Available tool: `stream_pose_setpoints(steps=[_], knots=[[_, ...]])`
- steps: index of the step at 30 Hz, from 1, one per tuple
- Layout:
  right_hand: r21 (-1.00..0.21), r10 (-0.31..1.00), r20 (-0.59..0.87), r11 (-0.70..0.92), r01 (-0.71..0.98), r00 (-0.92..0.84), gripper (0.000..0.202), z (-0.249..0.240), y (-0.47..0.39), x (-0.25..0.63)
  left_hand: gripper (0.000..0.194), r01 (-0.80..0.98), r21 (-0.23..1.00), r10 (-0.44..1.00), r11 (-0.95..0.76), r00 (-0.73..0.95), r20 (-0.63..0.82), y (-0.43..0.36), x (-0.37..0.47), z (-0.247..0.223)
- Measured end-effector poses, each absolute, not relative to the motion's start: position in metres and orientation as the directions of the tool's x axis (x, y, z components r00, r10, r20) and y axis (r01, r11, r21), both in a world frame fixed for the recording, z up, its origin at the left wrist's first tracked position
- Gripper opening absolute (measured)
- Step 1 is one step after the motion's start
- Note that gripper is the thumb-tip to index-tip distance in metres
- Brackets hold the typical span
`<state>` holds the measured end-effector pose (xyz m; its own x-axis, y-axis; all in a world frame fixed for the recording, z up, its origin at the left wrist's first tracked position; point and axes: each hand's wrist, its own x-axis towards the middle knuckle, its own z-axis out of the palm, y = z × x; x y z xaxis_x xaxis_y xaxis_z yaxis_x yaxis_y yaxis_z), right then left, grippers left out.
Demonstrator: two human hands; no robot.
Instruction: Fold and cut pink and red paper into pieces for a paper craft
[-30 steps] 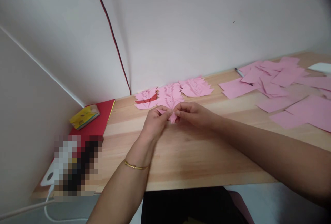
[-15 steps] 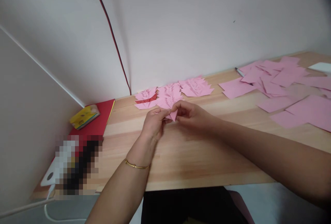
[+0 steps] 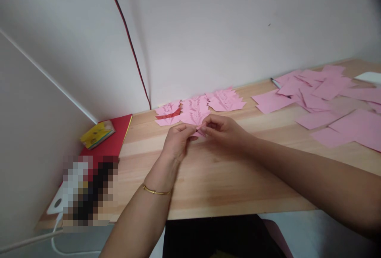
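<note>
Between my two hands is a small folded piece of pink paper [image 3: 200, 133], mostly covered by the fingers. My left hand [image 3: 177, 139] pinches its left side between thumb and fingers. On the other side my right hand [image 3: 222, 130] is closed, with thumb and forefinger on the paper's right part. Just beyond the fingertips lie pink cut-paper pieces with jagged edges [image 3: 195, 113], and another such cluster [image 3: 226, 100] sits to their right. A red paper strip [image 3: 168, 114] lies across the leftmost pieces.
Loose pink paper sheets [image 3: 315, 91] spread over the right of the wooden table [image 3: 232, 186], with a pen [image 3: 276, 83] by them. At left, a yellow packet [image 3: 97, 134] rests on a red folder [image 3: 120, 135]. Blurred items and a white cable [image 3: 55, 234] are nearer. A wall stands behind.
The pointed pink flap that hung between my hands no longer shows. My right thumb has come up against the paper, and my fingertips are closer together.
</note>
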<state>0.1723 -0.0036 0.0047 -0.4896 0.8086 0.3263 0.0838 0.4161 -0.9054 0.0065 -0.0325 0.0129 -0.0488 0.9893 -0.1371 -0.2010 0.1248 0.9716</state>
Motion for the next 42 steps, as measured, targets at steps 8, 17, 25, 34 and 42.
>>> stream_pose_setpoints(steps=[8, 17, 25, 34, 42], knots=[[-0.844, 0.817, 0.329, 0.479, 0.242, -0.473, 0.021, 0.006, -0.006, 0.17, 0.01, 0.115, 0.993, 0.998, -0.009, -0.067, 0.017, -0.034, 0.007, 0.012], [-0.814, 0.829, 0.322, 0.489, 0.314, -0.457, 0.024, 0.002, -0.001, 0.171, 0.012, 0.372, 0.916, 0.984, -0.154, -0.025, 0.175, -0.037, 0.008, 0.02], [-0.82, 0.832, 0.324, 0.484, 0.305, -0.45, 0.023, 0.002, -0.002, 0.169, 0.012, 0.332, 0.934, 0.987, -0.135, -0.036, 0.155, -0.035, 0.005, 0.013], [-0.946, 0.833, 0.256, 0.32, 0.049, -0.49, 0.024, -0.004, 0.0, 0.171, 0.01, 0.135, 0.984, 0.991, -0.113, -0.058, 0.122, -0.033, 0.004, 0.012], [-0.885, 0.83, 0.265, 0.411, 0.217, -0.49, 0.021, 0.003, -0.001, 0.175, 0.012, 0.031, 0.995, 0.996, -0.091, 0.025, 0.09, -0.033, 0.005, 0.012]])
